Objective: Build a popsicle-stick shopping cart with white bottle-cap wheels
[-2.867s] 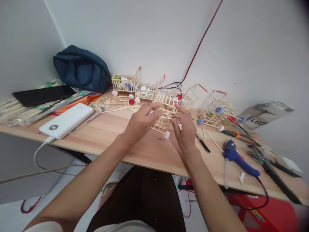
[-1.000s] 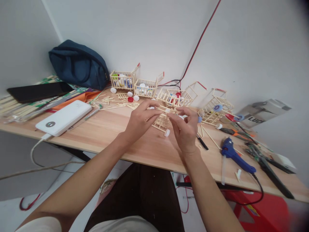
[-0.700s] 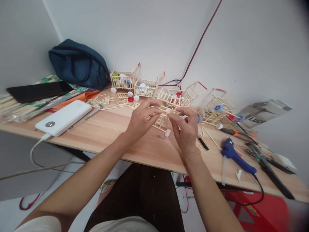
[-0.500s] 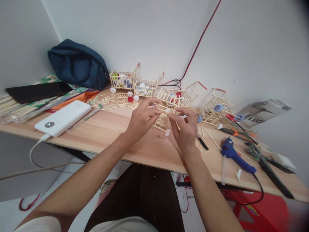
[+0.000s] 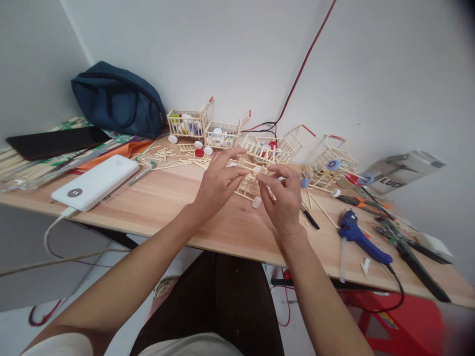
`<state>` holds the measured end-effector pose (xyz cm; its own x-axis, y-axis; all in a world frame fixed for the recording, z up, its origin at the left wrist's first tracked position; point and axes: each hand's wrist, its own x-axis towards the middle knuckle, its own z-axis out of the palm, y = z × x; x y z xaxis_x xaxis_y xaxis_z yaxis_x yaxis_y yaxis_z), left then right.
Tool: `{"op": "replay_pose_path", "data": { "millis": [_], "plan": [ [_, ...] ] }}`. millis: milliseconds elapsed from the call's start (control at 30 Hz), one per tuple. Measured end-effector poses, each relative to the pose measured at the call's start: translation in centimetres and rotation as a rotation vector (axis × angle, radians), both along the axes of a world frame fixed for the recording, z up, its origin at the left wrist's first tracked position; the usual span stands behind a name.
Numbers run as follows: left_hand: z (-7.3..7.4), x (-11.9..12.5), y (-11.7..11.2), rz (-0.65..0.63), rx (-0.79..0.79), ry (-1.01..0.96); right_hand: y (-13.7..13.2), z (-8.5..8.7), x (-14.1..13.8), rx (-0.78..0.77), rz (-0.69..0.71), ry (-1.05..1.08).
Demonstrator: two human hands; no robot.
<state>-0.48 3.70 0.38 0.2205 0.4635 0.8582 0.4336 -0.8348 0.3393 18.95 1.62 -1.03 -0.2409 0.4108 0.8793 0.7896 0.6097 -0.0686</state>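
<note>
Between my hands is a miniature shopping cart (image 5: 245, 192) built from thin wooden sticks, with a pale bottle-cap wheel (image 5: 256, 202) at its lower front. Thumb and fingers of my left hand (image 5: 217, 180) close on the upper left of its frame. On the other side, my right hand (image 5: 284, 198) pinches the upper right part. My fingertips and the sticks overlap, so the exact contact points are partly hidden. Right behind it stands another stick cart (image 5: 287, 148) with a red cap inside.
Two filled stick carts (image 5: 185, 123) stand by the wall, near loose cut sticks (image 5: 163, 153). More carts lie at right. A blue glue gun (image 5: 358, 237), pliers (image 5: 356, 200) and a black pen (image 5: 310, 218) are right of my hands. A white power bank (image 5: 98, 183) and blue bag (image 5: 118, 101) occupy the left.
Almost nothing differs. The view has shifted very slightly, and both hands keep nearly the same pose at the cart.
</note>
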Motion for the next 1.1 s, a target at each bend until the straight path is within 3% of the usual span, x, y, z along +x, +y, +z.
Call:
{"op": "replay_pose_path", "data": {
  "millis": [700,1100],
  "plan": [
    [0.00,0.11,0.07,0.005,0.026,0.005,0.07,0.17,-0.12,-0.002,0.072,0.014],
    [-0.08,-0.24,-0.39,0.002,-0.108,-0.104,0.06,0.12,-0.16,-0.001,0.068,0.004]
  ]
}}
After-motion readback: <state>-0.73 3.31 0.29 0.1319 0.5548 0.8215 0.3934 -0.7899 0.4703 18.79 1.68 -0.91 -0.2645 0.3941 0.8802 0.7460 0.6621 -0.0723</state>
